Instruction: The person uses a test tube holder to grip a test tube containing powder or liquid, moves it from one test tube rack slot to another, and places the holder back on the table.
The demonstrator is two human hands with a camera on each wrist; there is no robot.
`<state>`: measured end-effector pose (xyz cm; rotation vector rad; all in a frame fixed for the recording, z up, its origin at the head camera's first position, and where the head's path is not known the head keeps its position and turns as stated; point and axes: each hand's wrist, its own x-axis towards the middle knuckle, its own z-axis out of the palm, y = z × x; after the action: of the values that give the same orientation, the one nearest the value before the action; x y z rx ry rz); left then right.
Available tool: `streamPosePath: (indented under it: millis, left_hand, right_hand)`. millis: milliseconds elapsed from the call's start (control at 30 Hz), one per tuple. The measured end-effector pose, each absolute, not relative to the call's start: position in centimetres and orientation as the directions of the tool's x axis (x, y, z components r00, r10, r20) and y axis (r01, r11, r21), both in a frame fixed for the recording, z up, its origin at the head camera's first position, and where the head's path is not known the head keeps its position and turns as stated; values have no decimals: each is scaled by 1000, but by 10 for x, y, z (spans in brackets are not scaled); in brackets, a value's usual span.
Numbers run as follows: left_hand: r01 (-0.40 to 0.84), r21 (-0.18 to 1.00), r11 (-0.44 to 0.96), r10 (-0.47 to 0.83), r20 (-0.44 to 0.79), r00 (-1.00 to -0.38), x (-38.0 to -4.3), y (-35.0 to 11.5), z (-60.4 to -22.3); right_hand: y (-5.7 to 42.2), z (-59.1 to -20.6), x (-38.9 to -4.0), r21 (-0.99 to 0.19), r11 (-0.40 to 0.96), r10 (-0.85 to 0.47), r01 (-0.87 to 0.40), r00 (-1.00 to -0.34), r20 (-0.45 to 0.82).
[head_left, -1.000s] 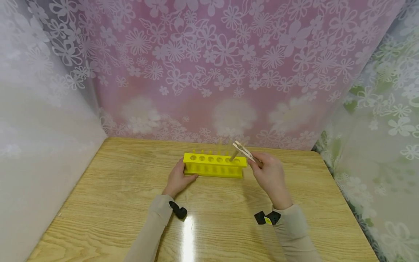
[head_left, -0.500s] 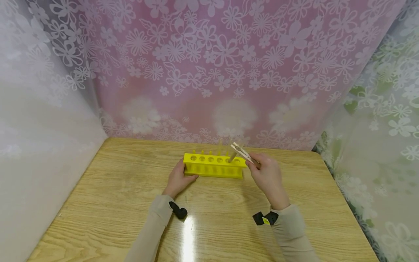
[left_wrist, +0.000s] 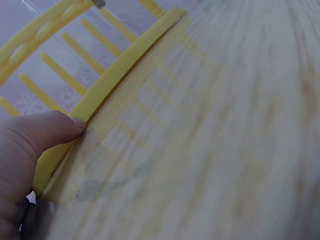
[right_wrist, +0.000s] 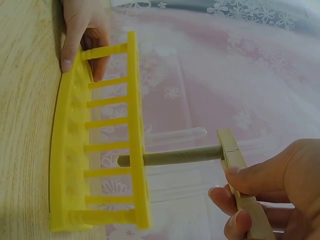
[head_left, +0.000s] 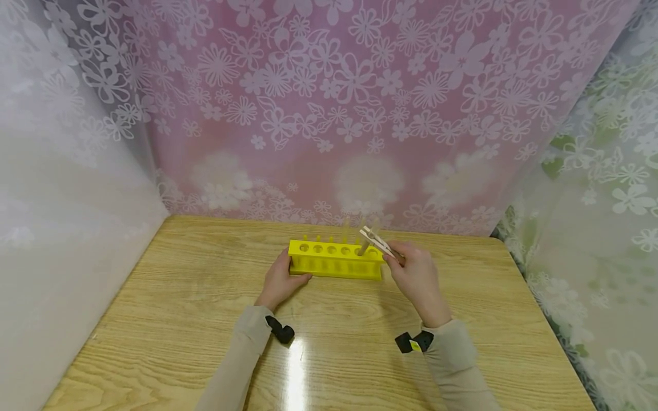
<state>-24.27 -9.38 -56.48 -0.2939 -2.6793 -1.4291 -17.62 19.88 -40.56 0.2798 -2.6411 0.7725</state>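
Note:
My left hand (head_left: 279, 278) grips the left end of a yellow test tube rack (head_left: 336, 264), its thumb along the base edge in the left wrist view. My right hand (head_left: 415, 279) pinches a wooden test tube holder (right_wrist: 234, 162) between thumb and fingers. The holder's jaws clasp a test tube (right_wrist: 185, 156) with grey-brown contents near its top. In the right wrist view that tube passes through the rack's top plate, its rounded end just below the plate and apart from the base. In the head view it leans slightly in the second hole from the right.
Clear test tubes (right_wrist: 175, 136) stand upside down on pegs along the rack's far side. The rack rests on a wood-grain table (head_left: 195, 319). A pink flowered curtain (head_left: 329, 125) hangs behind, and pale sheets (head_left: 61, 228) enclose the sides.
My right hand has moved slightly left and down with the holder and tube, and the tube's lower end has gone into the rack hole. My left hand and the rack have stayed still.

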Motion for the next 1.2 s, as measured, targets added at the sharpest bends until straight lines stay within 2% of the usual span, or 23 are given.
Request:
streamPosePath:
  millis: [1200]
  left_hand:
    - [225,807,546,132,182,-974,-242,-95,-566]
  right_hand:
    - [192,-428,-188,-463,857,-98,-227,-953,287]
